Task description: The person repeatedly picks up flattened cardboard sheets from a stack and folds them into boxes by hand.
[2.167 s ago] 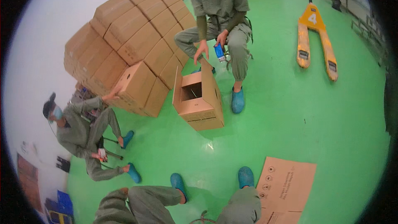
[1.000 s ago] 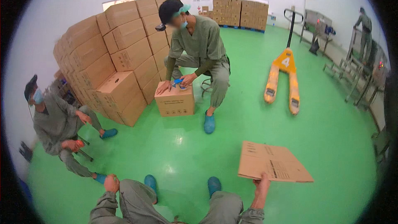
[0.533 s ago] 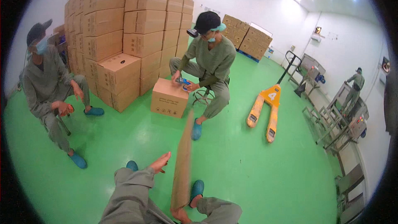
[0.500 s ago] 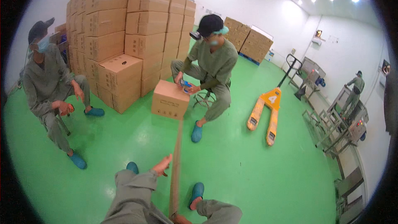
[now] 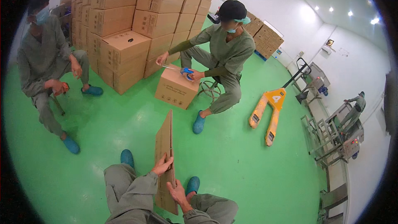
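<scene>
- Closest in: a flattened brown cardboard box (image 5: pixel 166 157) stands on edge between the person's knees, seen nearly edge-on, plain corrugated board with small dark printed marks on its left face.
- The left hand (image 5: pixel 162 166) lies on the left face about halfway up, fingers spread and curled over the edge, so that grip is closed on the board.
- The right hand (image 5: pixel 177 191) clamps the lower part from the right side, thumb and fingers wrapped on it.
- Blue clogs (image 5: pixel 127 157) rest on the glossy green floor (image 5: pixel 232 157) either side of the board.
- Further out, a co-worker on a stool holds a blue tape dispenser (image 5: pixel 186 73) on top of a closed carton (image 5: pixel 176 87), brown with small black symbols on its side.
- Left of that, another seated co-worker (image 5: pixel 45 62) in the same grey-green clothing.
- Behind them, a tall stack of matching brown cartons (image 5: pixel 132 20), each with a pale label patch.
- Off to the right, a yellow pallet jack (image 5: pixel 267 112) with a white sign on its head.
</scene>
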### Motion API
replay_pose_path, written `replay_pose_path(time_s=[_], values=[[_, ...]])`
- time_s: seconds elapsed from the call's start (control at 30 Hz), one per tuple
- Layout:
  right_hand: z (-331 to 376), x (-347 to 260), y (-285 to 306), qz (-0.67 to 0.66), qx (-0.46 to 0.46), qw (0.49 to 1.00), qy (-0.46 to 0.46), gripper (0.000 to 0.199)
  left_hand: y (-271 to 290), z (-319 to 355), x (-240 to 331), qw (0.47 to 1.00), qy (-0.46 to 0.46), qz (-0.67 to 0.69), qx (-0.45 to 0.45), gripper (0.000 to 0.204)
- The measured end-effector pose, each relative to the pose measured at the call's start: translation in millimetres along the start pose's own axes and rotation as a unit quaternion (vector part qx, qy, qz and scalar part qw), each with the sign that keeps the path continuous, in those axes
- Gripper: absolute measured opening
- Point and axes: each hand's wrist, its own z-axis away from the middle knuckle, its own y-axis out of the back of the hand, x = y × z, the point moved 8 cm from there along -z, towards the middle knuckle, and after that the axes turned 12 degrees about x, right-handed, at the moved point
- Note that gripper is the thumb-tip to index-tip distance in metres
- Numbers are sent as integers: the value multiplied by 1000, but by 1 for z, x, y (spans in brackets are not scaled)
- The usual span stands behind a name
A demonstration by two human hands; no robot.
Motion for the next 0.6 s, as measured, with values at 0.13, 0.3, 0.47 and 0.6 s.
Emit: replay_pose_path(time_s=[0.13,0.3,0.47,0.6], values=[[-13,28,36,-37,62,997,26,78,20,-14,15,980,-94,-175,-23,87],[-46,44,76,178,96,972,123,46,68,14,7,935,-123,-329,-52,56],[-103,17,98,142,241,951,132,41,107,136,-57,909,-27,-390,-148,52],[-130,0,91,124,230,960,97,34,49,192,-14,727,-289,-594,189,68]])
